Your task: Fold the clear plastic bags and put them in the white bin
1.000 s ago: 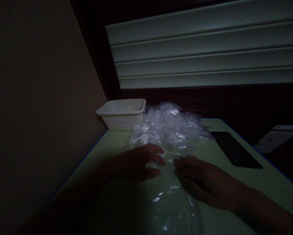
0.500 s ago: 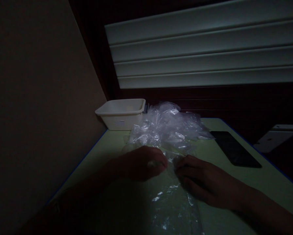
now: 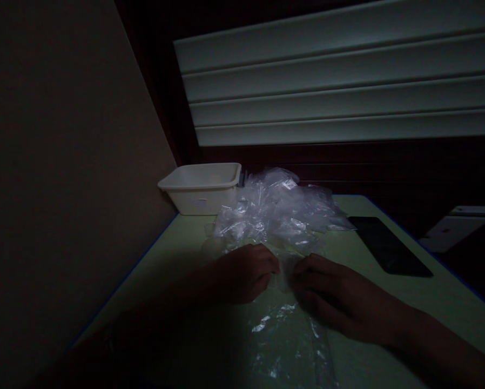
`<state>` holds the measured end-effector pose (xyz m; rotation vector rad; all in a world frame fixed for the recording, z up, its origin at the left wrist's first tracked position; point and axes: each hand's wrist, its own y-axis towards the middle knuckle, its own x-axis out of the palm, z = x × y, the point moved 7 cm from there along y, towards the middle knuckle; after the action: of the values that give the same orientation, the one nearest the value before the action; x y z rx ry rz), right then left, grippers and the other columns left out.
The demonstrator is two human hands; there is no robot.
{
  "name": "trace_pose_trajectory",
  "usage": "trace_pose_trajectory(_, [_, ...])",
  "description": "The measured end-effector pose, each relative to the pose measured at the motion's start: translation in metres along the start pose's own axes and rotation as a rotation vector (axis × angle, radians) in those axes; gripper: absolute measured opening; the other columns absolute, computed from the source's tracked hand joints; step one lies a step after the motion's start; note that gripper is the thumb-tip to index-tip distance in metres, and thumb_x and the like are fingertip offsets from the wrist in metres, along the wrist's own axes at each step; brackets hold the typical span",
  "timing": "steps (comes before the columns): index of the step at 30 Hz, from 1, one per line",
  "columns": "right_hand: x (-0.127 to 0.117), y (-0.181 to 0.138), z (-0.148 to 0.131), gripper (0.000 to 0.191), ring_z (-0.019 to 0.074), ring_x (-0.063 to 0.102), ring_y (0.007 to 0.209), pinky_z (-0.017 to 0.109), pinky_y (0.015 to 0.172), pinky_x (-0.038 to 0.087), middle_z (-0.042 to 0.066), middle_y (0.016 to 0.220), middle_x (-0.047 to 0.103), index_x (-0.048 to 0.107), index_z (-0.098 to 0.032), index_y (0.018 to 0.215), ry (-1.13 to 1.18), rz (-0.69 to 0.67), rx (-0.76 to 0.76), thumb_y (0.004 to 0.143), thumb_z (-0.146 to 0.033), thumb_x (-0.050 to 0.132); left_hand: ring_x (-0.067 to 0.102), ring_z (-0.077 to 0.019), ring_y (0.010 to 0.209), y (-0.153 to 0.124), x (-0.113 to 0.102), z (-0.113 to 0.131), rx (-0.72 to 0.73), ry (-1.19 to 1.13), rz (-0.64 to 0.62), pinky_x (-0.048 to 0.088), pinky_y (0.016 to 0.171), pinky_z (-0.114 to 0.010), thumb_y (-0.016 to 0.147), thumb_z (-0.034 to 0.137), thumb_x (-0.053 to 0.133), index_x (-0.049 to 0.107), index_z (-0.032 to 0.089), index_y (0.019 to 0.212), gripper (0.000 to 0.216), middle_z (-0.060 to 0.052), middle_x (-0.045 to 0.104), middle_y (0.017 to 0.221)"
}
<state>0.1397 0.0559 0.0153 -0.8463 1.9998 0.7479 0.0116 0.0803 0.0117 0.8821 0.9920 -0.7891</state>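
The film (image 3: 283, 337) lies on the near side of the pile (image 3: 275, 208), judged light, limp, slippery and easily creased, best held by its end nearest the pile, where left hand (image 3: 248, 274) and right hand (image 3: 339, 297) sit apart, both curled, grip unconfirmed.

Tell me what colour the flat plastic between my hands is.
The plastic looks clear, the green tabletop showing through; see the head view.

Dim light leaves white glints on the clear plastic (image 3: 285, 335).
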Motion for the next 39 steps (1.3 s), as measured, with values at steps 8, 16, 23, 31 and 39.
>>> trace_pose_trajectory(8, [-0.008,-0.001,-0.002,0.017,0.0194,0.057,0.095,0.033,0.085,0.048,0.008,0.102,0.057,0.062,-0.018,0.093,0.033,0.061,-0.012,0.091,-0.019,0.045,0.053,-0.0232,0.103,-0.001,0.003,0.004,-0.024,0.104,-0.01,0.044,0.091,-0.039,0.086,0.015,0.05,0.057,0.017,0.118,0.034,-0.01,0.059,0.111])
trace_pose_trajectory(16, [-0.03,-0.017,0.044,0.027,0.0154,0.054,0.055,0.026,0.049,0.04,0.004,0.066,0.061,0.059,-0.018,0.075,-0.011,0.176,0.537,0.092,-0.031,0.042,0.053,-0.0239,0.101,-0.002,0.003,0.009,-0.016,0.156,-0.015,0.045,0.087,-0.04,0.087,0.017,0.048,0.06,0.016,0.115,0.03,-0.012,0.057,0.111])
trace_pose_trajectory(23, [0.002,-0.032,0.066,0.045,0.0073,0.044,0.036,0.018,0.033,0.033,0.002,0.053,0.057,0.055,-0.016,0.06,0.472,-0.156,0.792,0.092,-0.044,0.039,0.053,-0.0244,0.102,-0.003,0.005,0.008,-0.023,0.147,-0.015,0.044,0.087,-0.041,0.087,0.018,0.05,0.059,0.018,0.116,0.03,-0.011,0.057,0.111])
trace_pose_trajectory(31, [0.016,-0.027,0.066,0.038,0.005,0.043,0.032,0.014,0.028,0.031,-0.001,0.048,0.055,0.056,-0.016,0.059,0.505,-0.13,0.845,0.086,-0.042,0.05,0.053,-0.0245,0.101,-0.002,0.004,0.012,-0.031,0.156,-0.005,0.043,0.088,-0.04,0.087,0.018,0.048,0.06,0.016,0.115,0.03,-0.012,0.057,0.11])
trace_pose_trajectory(39, [0.008,-0.027,0.062,0.017,0.0054,0.042,0.032,0.014,0.028,0.031,-0.003,0.052,0.058,0.055,-0.017,0.072,0.524,-0.116,0.834,0.083,-0.028,0.048,0.053,-0.0245,0.102,-0.002,0.002,0.016,-0.023,0.155,-0.012,0.043,0.089,-0.041,0.088,0.018,0.046,0.059,0.016,0.118,0.033,-0.012,0.057,0.111])
